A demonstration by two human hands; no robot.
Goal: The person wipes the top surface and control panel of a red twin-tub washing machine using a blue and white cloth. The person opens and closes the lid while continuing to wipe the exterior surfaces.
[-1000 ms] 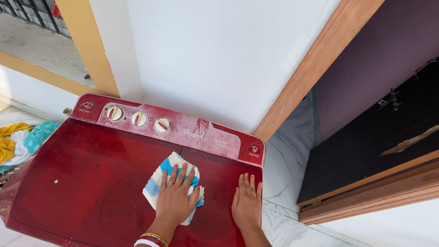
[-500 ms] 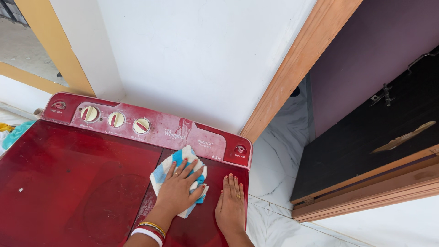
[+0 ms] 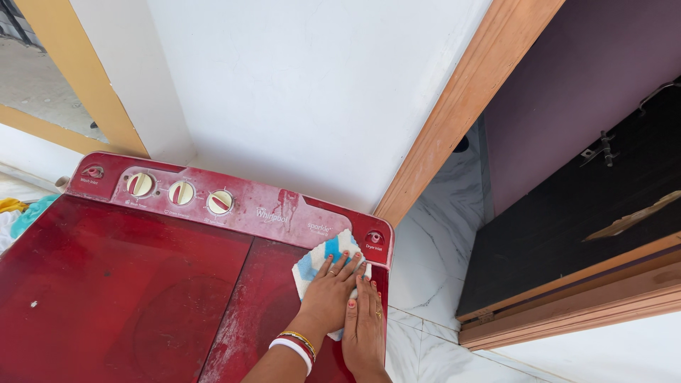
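My left hand, with bangles at the wrist, presses flat on a blue and white cloth. The cloth lies on the far right corner of a red washing machine lid, just below the control panel. My right hand lies flat on the lid beside the left hand, close to the machine's right edge. Its fingertips touch the cloth's edge, and it holds nothing. Most of the cloth is hidden under my hands.
Three round dials sit on the panel's left part. A white wall rises behind the machine, and a wooden door frame runs to the right. White marble floor and a dark door lie right of the machine. Coloured laundry lies at far left.
My left hand has slid the cloth to the right and farther up the lid, into the corner by the panel. My right hand has closed in beside it.
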